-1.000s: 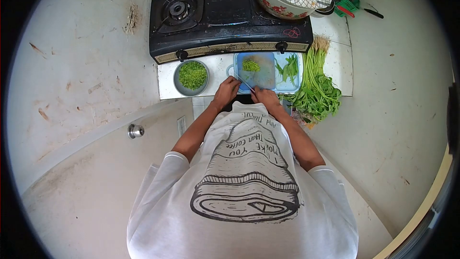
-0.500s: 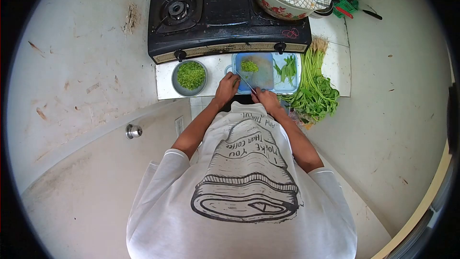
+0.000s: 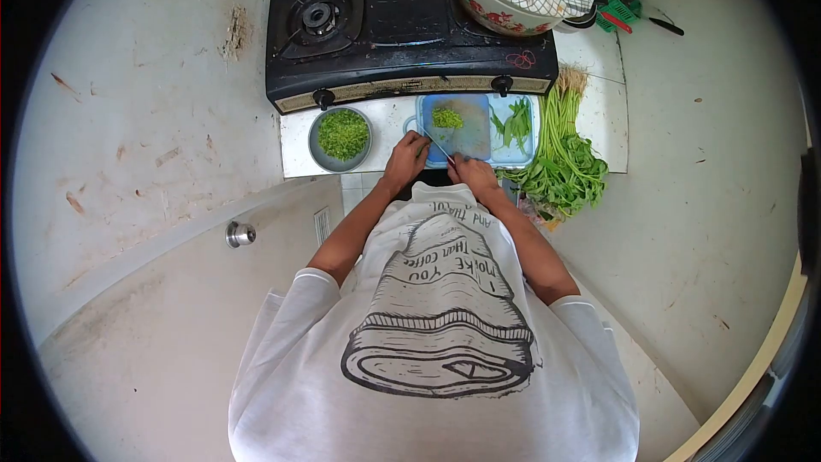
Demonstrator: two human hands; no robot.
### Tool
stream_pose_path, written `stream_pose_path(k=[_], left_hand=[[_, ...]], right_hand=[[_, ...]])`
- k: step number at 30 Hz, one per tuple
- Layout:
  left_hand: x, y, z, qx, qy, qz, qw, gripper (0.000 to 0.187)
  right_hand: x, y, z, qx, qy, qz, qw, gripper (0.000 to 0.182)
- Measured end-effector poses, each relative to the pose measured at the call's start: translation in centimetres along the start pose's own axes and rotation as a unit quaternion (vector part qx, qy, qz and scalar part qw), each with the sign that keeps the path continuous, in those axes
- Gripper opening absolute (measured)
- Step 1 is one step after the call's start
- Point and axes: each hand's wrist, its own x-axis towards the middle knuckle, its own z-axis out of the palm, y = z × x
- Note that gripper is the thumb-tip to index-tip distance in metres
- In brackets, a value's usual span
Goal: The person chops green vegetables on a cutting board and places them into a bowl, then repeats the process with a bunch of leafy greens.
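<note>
Left hand (image 3: 405,162) and right hand (image 3: 473,174) close together at the blue cutting board's (image 3: 500,154) near edge, right seemingly clamped on a thin knife (image 3: 440,149). Chopped greens (image 3: 445,117) piled at 12 o'clock, bowl (image 3: 342,136) at 9 already filled, long uncut bunch (image 3: 564,162) waiting at 3.

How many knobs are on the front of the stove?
2: one knob at the left end of the stove front, another knob at the right end. None seems hidden.
</note>
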Motion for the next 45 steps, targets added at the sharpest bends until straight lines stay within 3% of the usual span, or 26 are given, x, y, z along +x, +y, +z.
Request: stream_pose_path(k=[22,37,45], left_hand=[[0.4,0.0,-0.4,0.003,-0.015,-0.007,1.000,0.014],[0.3,-0.1,-0.3,0.025,-0.018,-0.016,0.999,0.013],[0.6,-0.6,-0.2,-0.001,-0.013,-0.028,1.000,0.009]], right_hand=[[-0.4,0.1,-0.1,-0.010,-0.004,0.029,1.000,0.035],[1.0,-0.3,0.5,-0.018,0.009,-0.016,1.000,0.037],[-0.4,0.3,0.6,-0.001,0.005,0.029,1.000,0.037]])
